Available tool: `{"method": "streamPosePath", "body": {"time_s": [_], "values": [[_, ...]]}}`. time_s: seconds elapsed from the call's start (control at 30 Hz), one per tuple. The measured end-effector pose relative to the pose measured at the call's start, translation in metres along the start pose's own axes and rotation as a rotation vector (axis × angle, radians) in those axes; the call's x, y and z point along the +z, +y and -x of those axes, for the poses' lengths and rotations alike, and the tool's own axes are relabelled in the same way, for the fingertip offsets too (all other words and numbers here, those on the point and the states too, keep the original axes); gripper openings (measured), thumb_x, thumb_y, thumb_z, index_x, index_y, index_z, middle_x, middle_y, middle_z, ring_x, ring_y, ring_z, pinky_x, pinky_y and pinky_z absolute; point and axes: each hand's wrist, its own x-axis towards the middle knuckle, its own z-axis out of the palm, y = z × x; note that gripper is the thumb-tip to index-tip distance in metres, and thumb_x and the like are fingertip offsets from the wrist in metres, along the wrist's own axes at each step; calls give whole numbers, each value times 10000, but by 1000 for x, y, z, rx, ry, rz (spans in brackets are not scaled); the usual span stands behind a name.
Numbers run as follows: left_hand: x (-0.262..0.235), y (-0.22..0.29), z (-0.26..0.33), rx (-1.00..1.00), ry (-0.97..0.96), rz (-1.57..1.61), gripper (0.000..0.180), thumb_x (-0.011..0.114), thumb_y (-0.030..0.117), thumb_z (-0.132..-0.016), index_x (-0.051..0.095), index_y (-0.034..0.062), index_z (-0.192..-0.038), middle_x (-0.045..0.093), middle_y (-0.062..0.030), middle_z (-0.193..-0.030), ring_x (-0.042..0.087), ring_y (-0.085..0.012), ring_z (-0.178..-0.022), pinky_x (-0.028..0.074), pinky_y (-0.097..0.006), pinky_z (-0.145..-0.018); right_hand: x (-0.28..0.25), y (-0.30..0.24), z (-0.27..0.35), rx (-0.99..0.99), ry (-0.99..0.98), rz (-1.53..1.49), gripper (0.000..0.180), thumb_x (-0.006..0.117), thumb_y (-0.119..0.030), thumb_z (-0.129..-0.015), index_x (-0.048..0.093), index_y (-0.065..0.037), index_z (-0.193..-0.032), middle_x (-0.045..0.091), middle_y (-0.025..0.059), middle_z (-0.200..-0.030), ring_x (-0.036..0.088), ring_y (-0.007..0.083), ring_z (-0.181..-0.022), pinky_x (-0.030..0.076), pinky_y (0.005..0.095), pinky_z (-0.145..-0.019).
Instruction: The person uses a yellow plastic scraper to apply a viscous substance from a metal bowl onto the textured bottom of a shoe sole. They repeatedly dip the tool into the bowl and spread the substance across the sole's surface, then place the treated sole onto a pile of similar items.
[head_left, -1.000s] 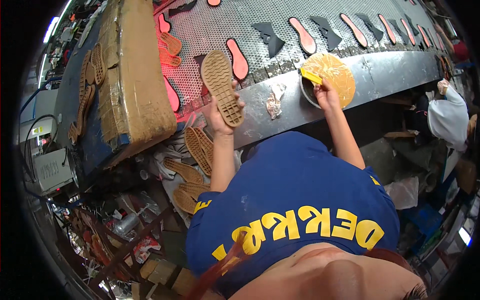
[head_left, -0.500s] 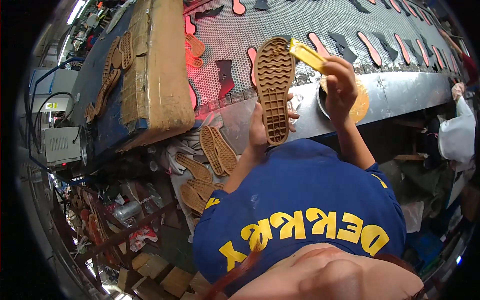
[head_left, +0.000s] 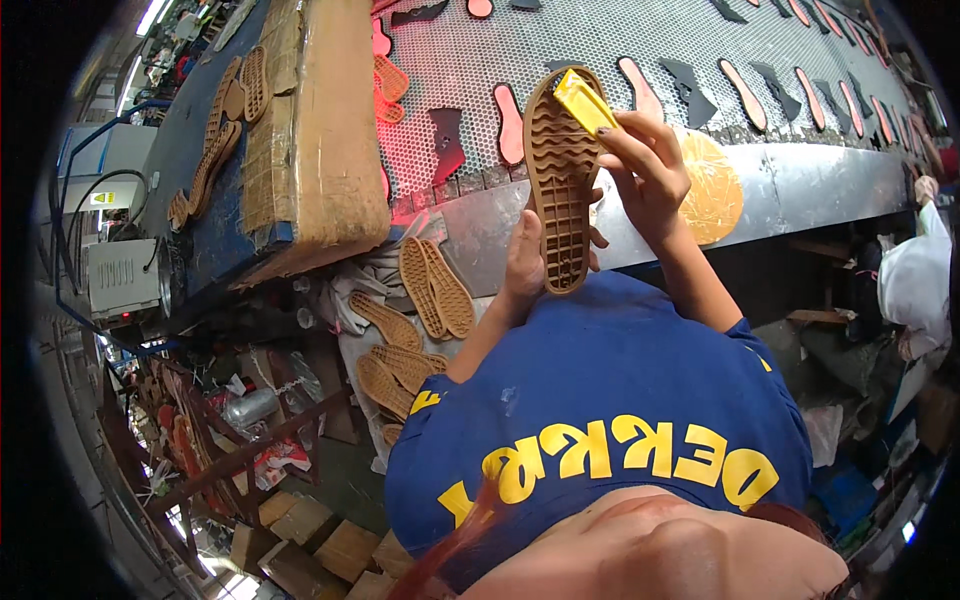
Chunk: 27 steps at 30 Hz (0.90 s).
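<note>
- The brown shoe sole is held up in front of the shirt, wider end away from the body, narrower end close to the chest.
- Its face shows a raised rim, wavy ridges across the wide half and a grid of square hollows in the narrow half; it looks like moulded rubber.
- The left hand grips the sole from below: thumb up along the left edge, fingertips wrapped past the right edge, the palm partly hidden.
- The right hand comes over from the right, wrist bent inward, its fingers closed in a pinch on the near end of the yellow tool.
- That tool is flat and oblong, smooth like plastic; its far end lies over the wavy ridges and seems to touch them.
- Just beyond the right hand sits a round tub cover, tan and wrapped in shiny, wrinkled film, on a scuffed metal ledge.
- Past the ledge, a honeycomb-patterned mesh belt carries pink insoles edged in black and angular black pieces.
- Left of the belt stands a worn cardboard block with creased tape.
- More brown soles lie on cloth near the left forearm.
</note>
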Motion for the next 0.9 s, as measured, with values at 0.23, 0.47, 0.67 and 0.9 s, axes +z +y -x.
{"method": "streamPosePath", "body": {"time_s": [0.23, 0.47, 0.67, 0.9], "values": [[-4, 1, 1, -14, -10, -21, 680, 264, 550, -988, 221, 52, -1448, 473, -252, -1331, 651, -289, -875, 586, -364, -622, -3, -2, 2, 38, -56, -21, 266, 741, -153, -806, 682, -19, -1028, 601, 148, -1073, 647, 245, -952, 552, 319, -768], [-6, 8, 0, -63, 0, 69, 702, 207, 595, -976, 254, 63, -1431, 495, -247, -1304, 651, -291, -859, 596, -368, -596, -13, -5, 1, 112, -214, -160, 258, 720, -145, -817, 630, -36, -1033, 616, 111, -1094, 646, 254, -938, 553, 327, -759], [-10, 17, -1, -72, 28, 36, 742, 187, 627, -966, 330, 27, -1379, 528, -247, -1247, 655, -305, -842, 604, -367, -580, -18, -4, 4, 44, -349, -222, 258, 697, -161, -829, 586, -39, -1028, 619, 112, -1104, 637, 283, -983, 543, 350, -804], [-12, 22, -4, -130, 95, 192, 797, 129, 647, -956, 463, 6, -1293, 628, -200, -1076, 665, -320, -853, 596, -407, -586, -19, -9, 15, 39, -421, -226, 227, 688, -218, -827, 586, -66, -961, 629, 91, -1085, 626, 296, -952, 510, 379, -814]]}}
